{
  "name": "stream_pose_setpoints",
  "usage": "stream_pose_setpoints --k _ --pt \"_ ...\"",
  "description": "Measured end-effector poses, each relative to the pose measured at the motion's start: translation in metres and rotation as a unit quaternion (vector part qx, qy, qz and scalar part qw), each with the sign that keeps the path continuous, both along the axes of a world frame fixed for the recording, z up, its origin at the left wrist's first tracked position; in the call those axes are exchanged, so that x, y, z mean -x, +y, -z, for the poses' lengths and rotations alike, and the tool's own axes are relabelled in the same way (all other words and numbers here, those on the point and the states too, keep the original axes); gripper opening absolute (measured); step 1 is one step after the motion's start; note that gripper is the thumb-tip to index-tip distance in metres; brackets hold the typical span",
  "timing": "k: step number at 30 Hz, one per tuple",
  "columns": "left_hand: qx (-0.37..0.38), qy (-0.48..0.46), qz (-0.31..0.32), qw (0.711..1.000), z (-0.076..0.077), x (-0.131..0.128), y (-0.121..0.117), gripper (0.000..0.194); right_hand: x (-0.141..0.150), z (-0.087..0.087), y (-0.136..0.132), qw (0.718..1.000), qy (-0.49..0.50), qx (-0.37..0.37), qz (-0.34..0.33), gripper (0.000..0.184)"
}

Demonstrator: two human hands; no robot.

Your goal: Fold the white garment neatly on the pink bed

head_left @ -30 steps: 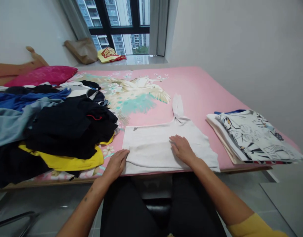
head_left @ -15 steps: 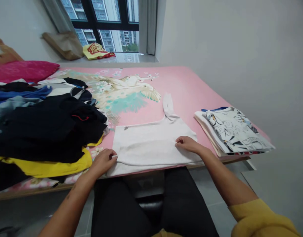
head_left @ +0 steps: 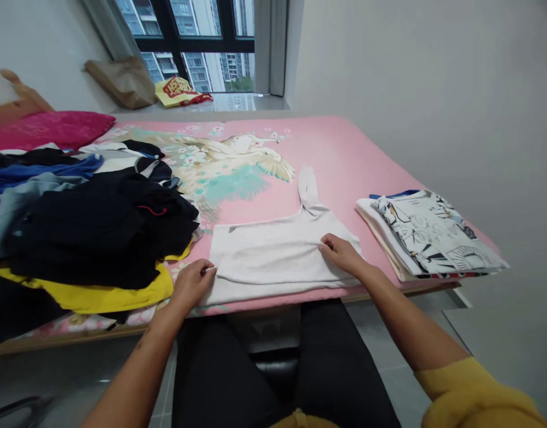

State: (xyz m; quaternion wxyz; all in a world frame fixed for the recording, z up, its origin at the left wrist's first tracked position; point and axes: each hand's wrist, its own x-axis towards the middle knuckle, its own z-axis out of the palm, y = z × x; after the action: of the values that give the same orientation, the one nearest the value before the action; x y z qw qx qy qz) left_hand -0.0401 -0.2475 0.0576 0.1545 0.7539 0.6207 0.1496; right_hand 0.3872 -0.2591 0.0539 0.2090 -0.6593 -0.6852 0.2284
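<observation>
A white sleeveless top (head_left: 273, 252) lies flat near the front edge of a pink mattress (head_left: 344, 154), one strap pointing away from me. My left hand (head_left: 192, 285) pinches the top's folded left edge. My right hand (head_left: 341, 252) pinches the fold on the right side. The lower part of the garment is doubled over between my hands.
A heap of dark, blue and yellow clothes (head_left: 77, 226) covers the mattress's left side. A stack of folded printed shirts (head_left: 429, 235) sits at the right edge. A pink pillow (head_left: 46, 128) lies at back left; bags (head_left: 122, 80) rest on the window sill.
Both hands went from lying flat on the white top to pinching its edges, and the fold has been carried farther up the garment.
</observation>
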Motion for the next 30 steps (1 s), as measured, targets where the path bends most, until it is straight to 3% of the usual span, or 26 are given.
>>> stream_pose_setpoints --k 6,10,14,20,25,30 --pt "-0.001 0.01 -0.01 1.0 0.019 0.007 0.004 0.031 -0.007 0.02 0.003 0.998 0.005 0.041 0.042 0.028" --pt "-0.09 0.024 -0.004 0.996 0.024 0.015 -0.003 0.041 -0.024 0.011 -0.008 0.996 0.004 0.075 0.051 0.034" --pt "-0.185 0.044 0.085 0.978 0.031 0.01 -0.024 0.035 -0.045 -0.004 -0.022 0.991 -0.022 0.125 0.038 0.039" --pt "-0.174 0.046 0.154 0.972 0.05 0.016 -0.049 0.041 -0.077 -0.015 -0.04 0.978 -0.038 0.202 -0.041 0.031" --pt "-0.176 0.032 0.164 0.97 0.055 0.027 -0.05 0.047 -0.095 -0.015 -0.057 0.977 0.004 0.212 -0.028 0.015" --pt "-0.19 0.053 0.201 0.959 0.052 0.027 -0.054 0.047 -0.095 -0.004 -0.077 0.974 0.096 0.203 -0.025 0.038"
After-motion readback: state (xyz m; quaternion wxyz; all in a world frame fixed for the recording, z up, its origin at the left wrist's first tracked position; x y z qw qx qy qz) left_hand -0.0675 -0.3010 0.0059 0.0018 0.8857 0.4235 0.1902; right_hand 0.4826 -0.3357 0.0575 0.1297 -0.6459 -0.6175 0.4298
